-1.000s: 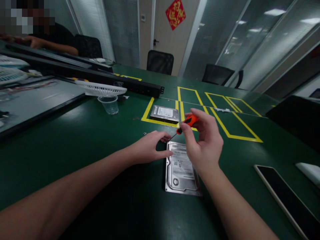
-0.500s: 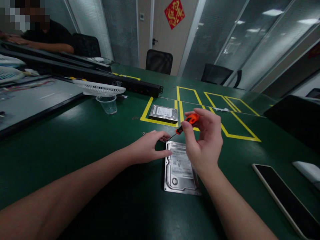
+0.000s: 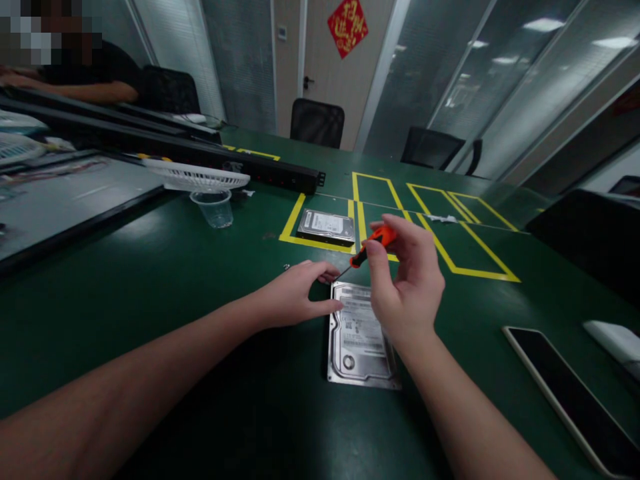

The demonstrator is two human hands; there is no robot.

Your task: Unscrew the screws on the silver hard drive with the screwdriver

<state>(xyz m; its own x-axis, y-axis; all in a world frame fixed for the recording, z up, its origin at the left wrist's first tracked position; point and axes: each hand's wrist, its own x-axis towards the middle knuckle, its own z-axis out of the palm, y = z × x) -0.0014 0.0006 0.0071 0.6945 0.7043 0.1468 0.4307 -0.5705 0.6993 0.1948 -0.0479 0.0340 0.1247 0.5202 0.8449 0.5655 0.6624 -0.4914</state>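
Note:
A silver hard drive lies label side up on the green table. My left hand grips its far left corner, thumb on the top face and fingers round the far edge. In my right hand is a screwdriver with an orange and black handle, closed between thumb and fingers. Its thin shaft slants down to the drive's far left corner, where the tip meets it close to my left fingertips. The exact screw under the tip is too small to make out.
Beyond my hands, another hard drive lies inside a yellow tape outline. Small metal bits lie left of my left hand. A clear plastic cup, a black power strip, a phone and a seated person are around.
My right hand and the screwdriver handle have shifted very slightly, with the tip still at the same corner. The left hand and the drive keep their places.

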